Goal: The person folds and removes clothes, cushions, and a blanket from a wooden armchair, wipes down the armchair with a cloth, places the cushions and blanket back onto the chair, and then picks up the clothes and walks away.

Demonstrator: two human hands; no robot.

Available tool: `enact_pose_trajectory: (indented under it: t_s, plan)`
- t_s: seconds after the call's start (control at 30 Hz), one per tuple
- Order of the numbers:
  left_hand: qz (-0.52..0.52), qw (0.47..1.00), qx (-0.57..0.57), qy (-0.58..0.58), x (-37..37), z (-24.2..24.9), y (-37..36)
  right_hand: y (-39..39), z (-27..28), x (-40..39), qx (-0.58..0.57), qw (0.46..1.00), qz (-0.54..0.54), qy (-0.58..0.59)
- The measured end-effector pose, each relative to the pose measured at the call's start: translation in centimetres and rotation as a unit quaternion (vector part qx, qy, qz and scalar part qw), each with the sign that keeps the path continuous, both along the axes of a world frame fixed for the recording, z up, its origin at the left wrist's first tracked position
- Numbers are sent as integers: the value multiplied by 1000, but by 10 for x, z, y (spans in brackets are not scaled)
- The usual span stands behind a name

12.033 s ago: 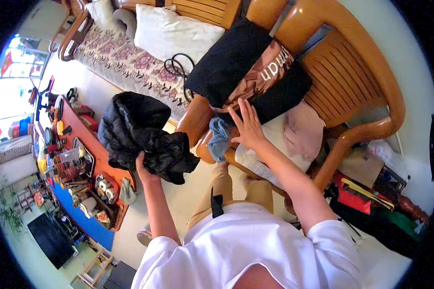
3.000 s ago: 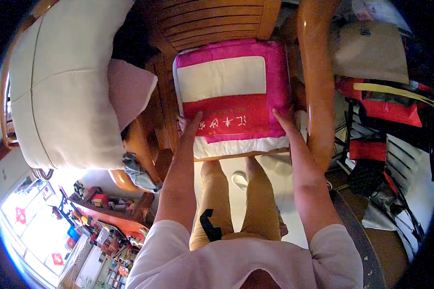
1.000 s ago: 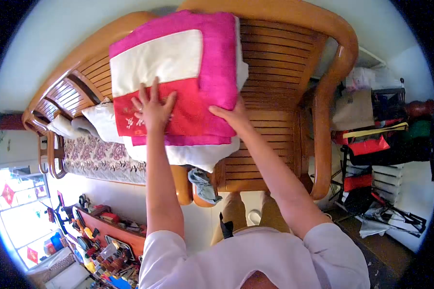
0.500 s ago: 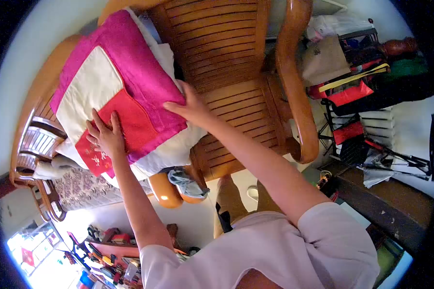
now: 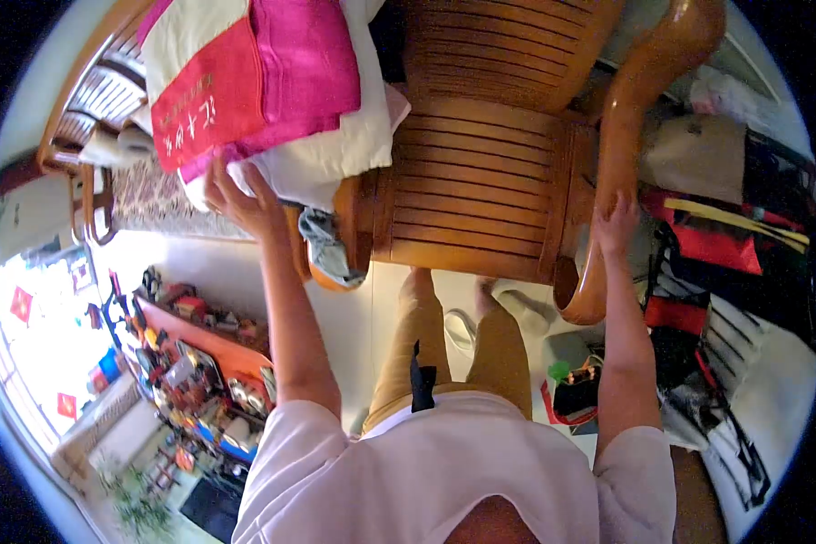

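Note:
A folded quilt or cover (image 5: 313, 68), magenta with a cream panel and a red section with white characters, lies on the left of the wooden chair (image 5: 480, 181). White bedding (image 5: 349, 145) shows underneath it. My left hand (image 5: 245, 199) is at the near lower edge of this stack, fingers apart, fingertips right at the magenta border. Over on the right, my right hand (image 5: 615, 225) has its fingers bent over the chair's curved wooden armrest (image 5: 630, 118). A grey-blue cloth (image 5: 326, 249) hangs over a rounded wooden arm below the stack.
Bags, among them a brown paper one (image 5: 694, 154), and a red bag (image 5: 716, 247) crowd the right side. A white slipper (image 5: 460, 332) lies on the floor between my legs. Cluttered shelving (image 5: 208, 363) stands at the left, near a bright window (image 5: 36, 317).
My right hand has left the quilt's right edge and moved right onto the armrest. My left hand has slid off the red section to the stack's near edge. The view has shifted.

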State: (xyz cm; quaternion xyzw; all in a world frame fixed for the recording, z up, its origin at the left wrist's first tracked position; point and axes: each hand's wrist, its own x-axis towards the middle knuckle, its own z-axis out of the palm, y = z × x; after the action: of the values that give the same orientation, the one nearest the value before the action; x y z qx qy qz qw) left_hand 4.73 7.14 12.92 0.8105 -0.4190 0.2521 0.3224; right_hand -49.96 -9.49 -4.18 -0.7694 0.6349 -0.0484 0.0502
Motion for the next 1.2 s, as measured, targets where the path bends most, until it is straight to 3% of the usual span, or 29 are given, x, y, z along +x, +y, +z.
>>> enact_pose_trajectory:
  t_s: [0.03,0.17,0.2,0.23,0.3,0.4,0.47,0.53,0.57,0.63,0.67,0.7,0.8,0.9,0.97,1.03,1.07,1.13,1.2]
  plan:
    - [30,999,31,31,-19,-15,23,-8,-19,-10,-78,997,11,-23]
    - [149,970,139,133,-80,-115,100,-33,-22,-10,-81,992,87,-47]
    - [172,957,178,154,-87,-139,113,-32,-13,-3,-66,994,83,10]
    - [178,956,179,150,-95,-152,118,-30,-7,3,-52,993,77,68]
    - [225,895,356,145,-104,-175,120,-27,-8,6,-68,992,77,75]
    - [267,892,321,175,-108,-173,98,-25,8,19,-60,992,61,91]
    - [253,908,303,140,-115,-181,94,-25,8,15,-39,994,46,95]
    - [156,892,420,66,-129,-192,94,-25,-2,14,-64,993,55,85]
    - [76,899,419,103,-143,-208,99,-22,-5,12,-59,993,51,86]
    - [-113,935,330,65,-183,-240,86,-25,-5,14,-69,993,55,79]
    - [-153,940,299,66,-207,-228,60,-23,-3,14,-65,993,52,84]
    - [-211,939,229,144,-216,-259,50,-24,-3,15,-71,992,53,93]
    - [-207,937,252,124,-221,-278,13,-25,-11,10,-90,990,59,95]
    - [-141,942,290,96,-175,-288,-23,-27,-14,12,-99,989,52,93]
    - [-129,929,331,105,-141,-320,-37,-27,-15,10,-84,990,40,108]
    - [-26,889,443,113,-131,-364,-35,-28,-17,7,-109,988,73,78]
    - [-30,888,444,115,-131,-374,-37,-28,-15,8,-109,988,70,82]
    - [25,778,559,286,-139,-380,-54,-30,-11,11,-63,992,47,98]
    - [19,791,547,273,-136,-403,-65,-30,-8,13,-54,992,44,106]
